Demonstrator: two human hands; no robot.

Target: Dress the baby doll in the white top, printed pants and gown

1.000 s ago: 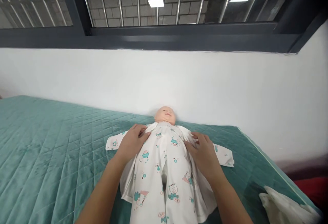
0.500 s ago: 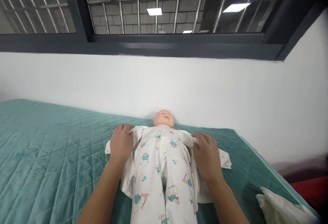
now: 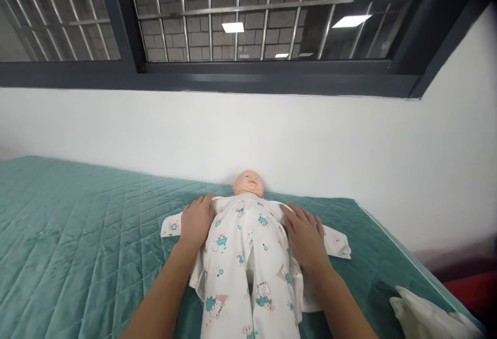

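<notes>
A baby doll lies on its back with only its head showing. White baby pants printed with teal cartoon figures cover its body, legs toward me. From under them, a white baby top spreads out, its left sleeve and right sleeve extending sideways. My left hand rests along the left upper edge of the clothes, fingers stretched forward. At the opposite edge lies my right hand, fingers extended and slightly apart on the cloth. Both hands are open; their palms and the cloth beneath are hidden.
A teal quilted cover lies under everything, its edge slanting down at the right. A crumpled white cloth sits lower right, near something red. Behind the doll stand a white wall and a barred window.
Both hands have moved inward toward the doll, and their fingers have flattened onto the cloth. More of the left sleeve shows. The view has tilted up slightly.
</notes>
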